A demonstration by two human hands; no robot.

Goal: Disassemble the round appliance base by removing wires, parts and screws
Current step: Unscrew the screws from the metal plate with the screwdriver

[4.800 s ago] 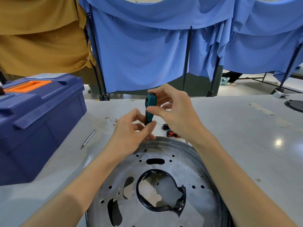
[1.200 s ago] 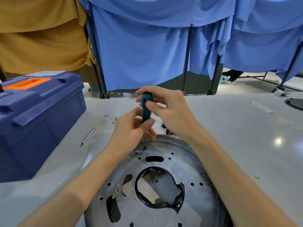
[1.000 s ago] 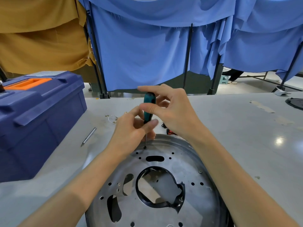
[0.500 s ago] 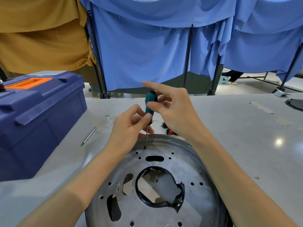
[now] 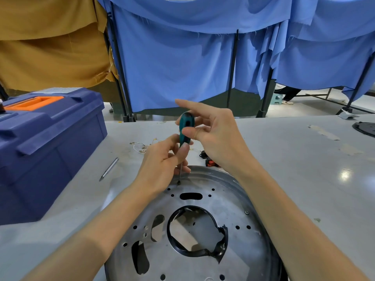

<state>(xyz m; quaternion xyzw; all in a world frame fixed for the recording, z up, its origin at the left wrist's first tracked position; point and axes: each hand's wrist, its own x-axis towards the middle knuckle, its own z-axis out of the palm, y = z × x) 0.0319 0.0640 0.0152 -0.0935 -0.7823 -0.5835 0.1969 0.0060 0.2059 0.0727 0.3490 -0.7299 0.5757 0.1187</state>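
A blue toolbox [image 5: 50, 142] stands on the left part of the desk [image 5: 304, 169]. A strip of desk separates its near wall from the round base [image 5: 203, 230], and a thin metal rod [image 5: 109, 168] lies there at a slant. The base lies flat at the desk's near edge, and its lower rim runs out of view. The left hand [image 5: 162, 167] pinches the lower handle and shaft of the screwdriver [image 5: 186, 128]. The screwdriver stands almost upright, long axis vertical, with its tip down on the base's far side. The right hand [image 5: 219, 138] holds the teal handle with its thumb, index finger stretched out. To the right, a wide stretch of desk runs to a dark disc [image 5: 365, 128].
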